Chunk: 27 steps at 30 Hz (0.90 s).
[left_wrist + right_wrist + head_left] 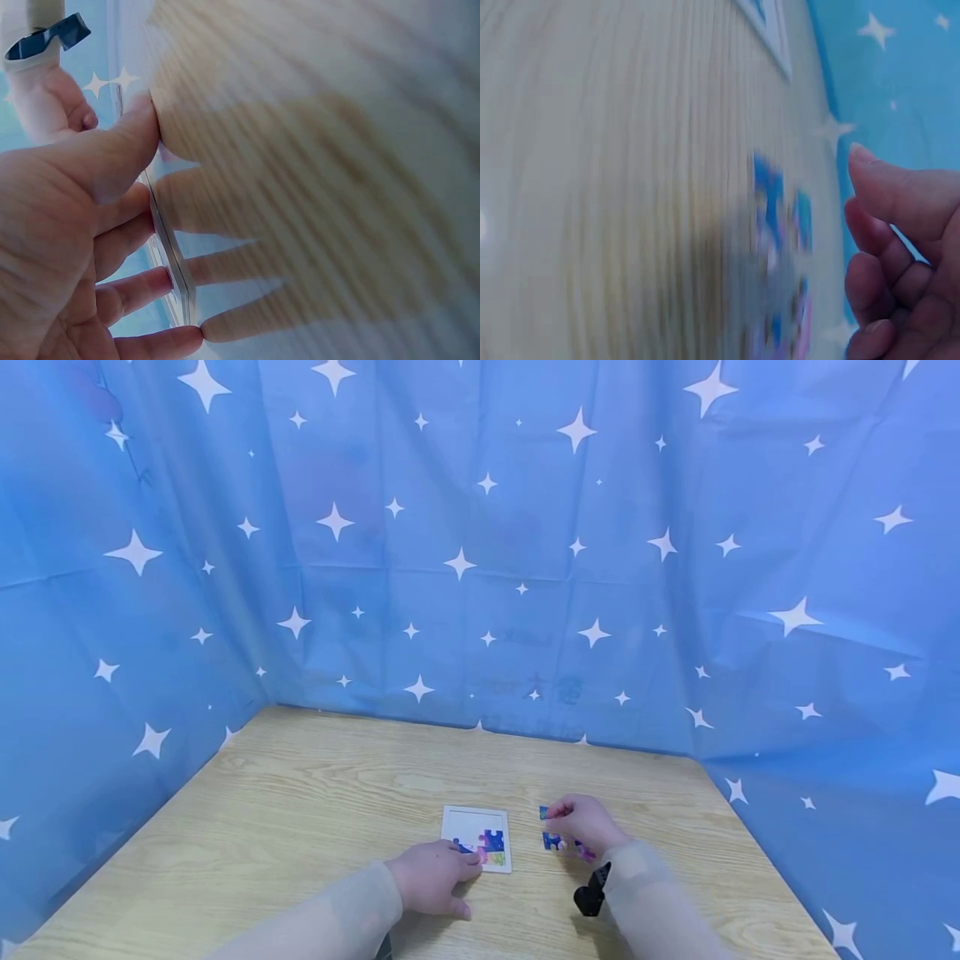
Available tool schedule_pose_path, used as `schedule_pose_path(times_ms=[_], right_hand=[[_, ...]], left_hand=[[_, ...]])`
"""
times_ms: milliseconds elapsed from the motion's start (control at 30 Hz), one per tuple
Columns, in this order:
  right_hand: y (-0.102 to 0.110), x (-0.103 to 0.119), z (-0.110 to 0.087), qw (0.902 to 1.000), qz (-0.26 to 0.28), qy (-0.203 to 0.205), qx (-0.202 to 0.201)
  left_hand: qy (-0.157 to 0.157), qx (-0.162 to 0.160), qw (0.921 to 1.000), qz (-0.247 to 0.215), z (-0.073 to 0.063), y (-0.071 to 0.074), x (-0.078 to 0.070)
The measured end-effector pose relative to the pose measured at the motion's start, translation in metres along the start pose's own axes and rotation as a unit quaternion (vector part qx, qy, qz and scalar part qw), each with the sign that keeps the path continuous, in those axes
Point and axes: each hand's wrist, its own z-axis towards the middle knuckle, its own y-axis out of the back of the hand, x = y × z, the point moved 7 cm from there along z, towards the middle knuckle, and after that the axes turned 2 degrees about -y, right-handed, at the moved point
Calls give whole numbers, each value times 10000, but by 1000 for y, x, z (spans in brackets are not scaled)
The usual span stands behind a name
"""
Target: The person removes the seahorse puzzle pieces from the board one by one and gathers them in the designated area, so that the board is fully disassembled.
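Note:
A small white-framed jigsaw board (474,808) lies on the table with several joined pieces (492,841) in blue, pink and yellow along its near side. My left hand (438,875) rests on the board's near left part with fingers spread; fingertips touch its edge (178,281) in the left wrist view. To the board's right, my right hand (588,823) hovers over loose jigsaw pieces (552,842). Its fingers are loosely bent and nothing shows between thumb and fingers (866,281) in the right wrist view. Another loose piece (543,812) lies by its fingertips, and a pink-purple one (584,852) is partly under the hand.
The wooden table (330,793) reaches back to a blue curtain (465,635) with white stars, which also hangs along the left and right. A black wrist device (592,892) is strapped at the right sleeve, low over the table.

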Motion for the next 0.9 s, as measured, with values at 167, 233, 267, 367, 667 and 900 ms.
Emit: schedule_pose_path(times_ms=[167, 233, 267, 367, 667, 900], right_hand=[[-25, 20, 10, 9981, -440, 436, 76], [-36, 27, 13, 9964, -608, 580, 148], [-41, 31, 13, 9958, -649, 616, 198], [-56, 38, 13, 9934, -854, 689, 345], [-80, 44, 12, 9912, -790, 902, 555], [-83, 44, 14, 9893, -1006, 933, 492]], left_hand=[[-10, -12, 10000, -89, 0, -1, 1], [-42, -33, 10000, -43, 1, -2, 2], [-71, -49, 10000, 3, 1, -3, 2], [-115, -93, 9998, 95, 2, -3, 1], [-240, -196, 9992, 256, 2, -1, 0], [-492, -349, 9981, 136, 8, 1, -3]])
